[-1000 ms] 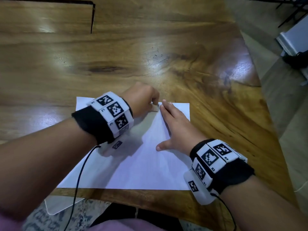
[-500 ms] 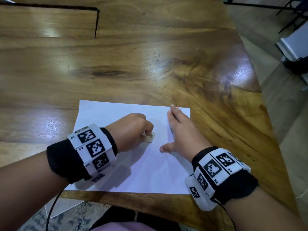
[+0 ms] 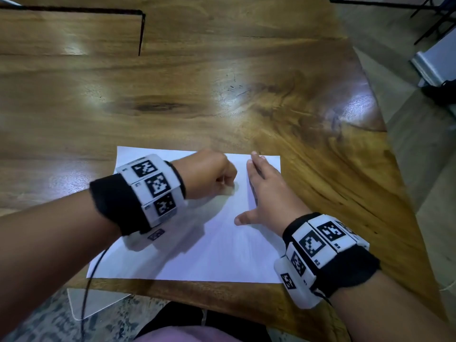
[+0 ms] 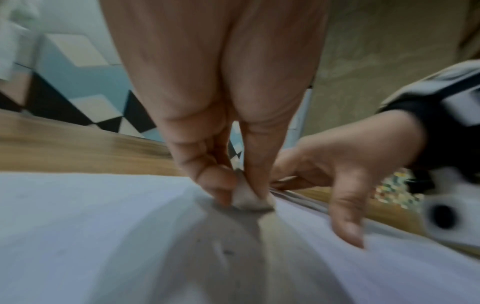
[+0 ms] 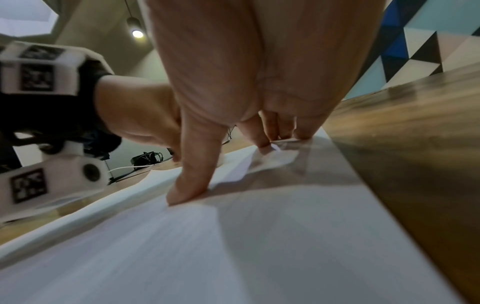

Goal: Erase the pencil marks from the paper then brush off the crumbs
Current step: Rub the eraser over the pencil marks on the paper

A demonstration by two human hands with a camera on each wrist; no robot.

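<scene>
Your forearms are bare, and each wrist carries the same kit. On your left wrist (image 3: 138, 201) you wear a wide black fabric band (image 3: 111, 206) topped by a white blocky housing with three black-and-white square markers (image 3: 158, 186) in a row; a further marker sits on its underside, and a thin black cable (image 3: 86, 280) trails from it toward you. Your right wrist (image 3: 325, 257) has a matching black band and white housing with several such markers. Each housing holds a round dark lens (image 5: 91, 172) in a white block. A pink garment (image 3: 187, 335) shows at the near edge.
</scene>
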